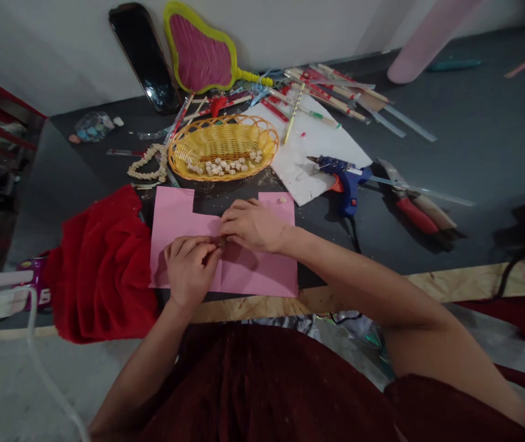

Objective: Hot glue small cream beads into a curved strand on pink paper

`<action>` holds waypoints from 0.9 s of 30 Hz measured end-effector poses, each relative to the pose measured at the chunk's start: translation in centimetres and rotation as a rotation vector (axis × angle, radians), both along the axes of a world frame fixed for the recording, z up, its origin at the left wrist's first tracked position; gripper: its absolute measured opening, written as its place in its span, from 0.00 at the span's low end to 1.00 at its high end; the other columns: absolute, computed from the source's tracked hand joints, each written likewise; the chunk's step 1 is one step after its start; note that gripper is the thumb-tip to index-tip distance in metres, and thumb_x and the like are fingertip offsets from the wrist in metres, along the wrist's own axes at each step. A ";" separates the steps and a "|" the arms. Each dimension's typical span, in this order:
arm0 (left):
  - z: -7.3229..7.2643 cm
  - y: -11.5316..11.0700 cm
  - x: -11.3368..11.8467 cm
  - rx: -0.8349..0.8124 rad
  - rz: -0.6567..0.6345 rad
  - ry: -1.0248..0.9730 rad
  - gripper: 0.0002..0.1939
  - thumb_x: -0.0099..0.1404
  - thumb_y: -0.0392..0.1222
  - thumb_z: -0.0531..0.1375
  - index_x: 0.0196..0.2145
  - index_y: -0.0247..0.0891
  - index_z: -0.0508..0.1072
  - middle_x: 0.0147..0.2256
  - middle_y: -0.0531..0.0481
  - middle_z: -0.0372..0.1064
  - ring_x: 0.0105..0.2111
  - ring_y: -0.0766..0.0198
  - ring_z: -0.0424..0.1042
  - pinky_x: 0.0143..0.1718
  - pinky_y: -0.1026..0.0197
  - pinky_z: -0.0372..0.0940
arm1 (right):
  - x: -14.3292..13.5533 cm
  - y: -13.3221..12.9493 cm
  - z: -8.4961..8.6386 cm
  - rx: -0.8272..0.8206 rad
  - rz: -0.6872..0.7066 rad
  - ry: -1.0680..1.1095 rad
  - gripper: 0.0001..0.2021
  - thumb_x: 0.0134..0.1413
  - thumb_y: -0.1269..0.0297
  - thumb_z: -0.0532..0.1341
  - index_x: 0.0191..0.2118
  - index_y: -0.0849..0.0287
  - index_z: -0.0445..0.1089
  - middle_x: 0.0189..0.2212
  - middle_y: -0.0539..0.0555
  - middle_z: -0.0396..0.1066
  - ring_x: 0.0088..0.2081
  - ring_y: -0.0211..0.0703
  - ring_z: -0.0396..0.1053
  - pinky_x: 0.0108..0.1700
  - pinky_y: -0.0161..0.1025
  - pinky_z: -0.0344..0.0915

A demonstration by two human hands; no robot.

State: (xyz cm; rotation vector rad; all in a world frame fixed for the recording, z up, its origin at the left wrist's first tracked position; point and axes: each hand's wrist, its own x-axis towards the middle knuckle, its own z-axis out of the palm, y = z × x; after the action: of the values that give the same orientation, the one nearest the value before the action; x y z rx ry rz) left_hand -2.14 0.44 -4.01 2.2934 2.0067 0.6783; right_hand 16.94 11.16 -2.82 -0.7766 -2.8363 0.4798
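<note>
Over the pink sheet of paper (262,276), my left hand (192,264) and my right hand (256,226) meet near its middle. Both hands have their fingers pinched together on something tiny and brownish (222,243), mostly hidden by the fingertips. Its kind is too small to make out. A small pale piece (283,200) lies on the paper's upper right corner. Just beyond the paper, a yellow woven basket (216,132) holds several small whitish knobbly pieces (223,166). Left of the basket rests a loop of similar pale pieces (136,170).
A blue glue gun (349,184) and red-handled pliers (416,212) lie to the right. Red cloth (101,270) is bunched at the left. A phone (145,58) and a yellow-rimmed hand mirror shape (205,52) lean on the wall. Wrapped sticks (327,92) are scattered behind the basket.
</note>
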 end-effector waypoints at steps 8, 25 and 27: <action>-0.4 0.0 -0.1 -0.010 0.005 -0.016 0.07 0.67 0.45 0.66 0.33 0.44 0.82 0.39 0.48 0.81 0.44 0.48 0.74 0.49 0.44 0.64 | 0.0 0.0 -0.2 0.000 0.003 0.017 0.07 0.67 0.63 0.62 0.45 0.53 0.77 0.50 0.53 0.77 0.52 0.51 0.65 0.45 0.44 0.55; 0.1 -0.1 -0.3 -0.025 0.007 -0.007 0.08 0.68 0.45 0.63 0.35 0.45 0.82 0.39 0.47 0.82 0.44 0.47 0.75 0.50 0.42 0.62 | 0.0 0.1 -0.3 0.000 0.009 0.035 0.07 0.67 0.64 0.61 0.44 0.53 0.77 0.48 0.53 0.77 0.50 0.51 0.64 0.44 0.44 0.55; 0.0 0.0 -0.3 -0.026 0.005 -0.013 0.09 0.68 0.45 0.63 0.34 0.45 0.82 0.39 0.47 0.82 0.44 0.47 0.75 0.50 0.41 0.62 | 0.0 0.1 -0.2 -0.007 0.010 0.024 0.07 0.67 0.64 0.61 0.45 0.53 0.77 0.49 0.54 0.77 0.51 0.51 0.64 0.45 0.44 0.55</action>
State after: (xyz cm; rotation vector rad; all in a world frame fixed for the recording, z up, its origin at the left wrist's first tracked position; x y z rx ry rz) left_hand -2.41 0.42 -3.96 2.2649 2.0043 0.6620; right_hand 16.93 11.25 -3.03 -0.7534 -2.8187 0.4978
